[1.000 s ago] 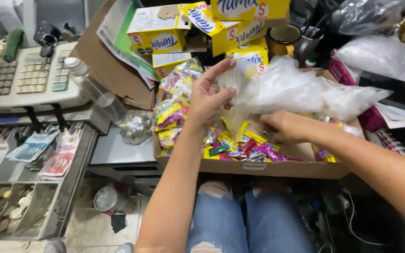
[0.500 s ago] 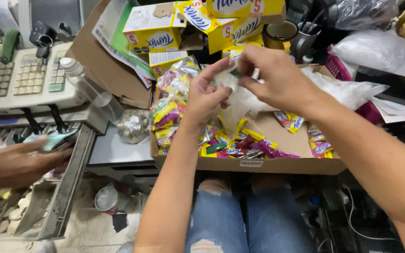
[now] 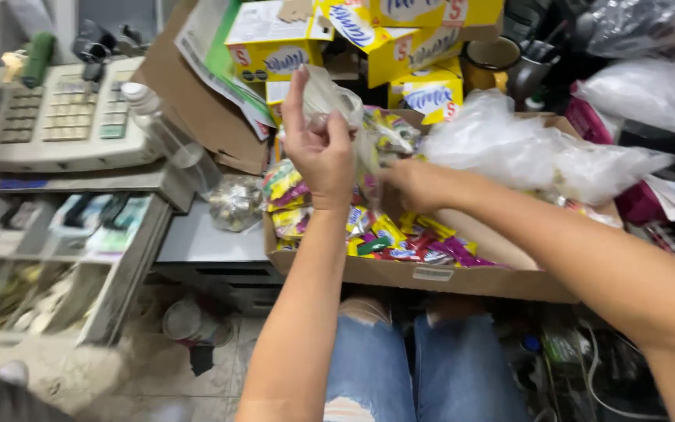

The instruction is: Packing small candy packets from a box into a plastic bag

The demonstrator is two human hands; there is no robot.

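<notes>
My left hand (image 3: 318, 148) is raised over a shallow cardboard box (image 3: 462, 280) and pinches the top of a small clear plastic bag (image 3: 330, 98). My right hand (image 3: 409, 186) is lower, just right of it, fingers closed on the lower part of the same bag, which hangs blurred between the hands. The box holds many small candies in colourful wrappers (image 3: 400, 242). A bunch of crumpled clear bags (image 3: 525, 144) lies on the box's right side.
A cash register (image 3: 56, 117) with its drawer (image 3: 48, 258) pulled out stands on the left. A clear bottle (image 3: 167, 134) lies beside it. Yellow cartons (image 3: 400, 39) are stacked behind the box. More plastic bags (image 3: 650, 86) sit at the right. My knees in torn jeans (image 3: 400, 367) are below.
My right hand dropped from the top of the bag to below my left hand. Another person's hand, at the drawer half a second ago, is gone. The view shifted right.
</notes>
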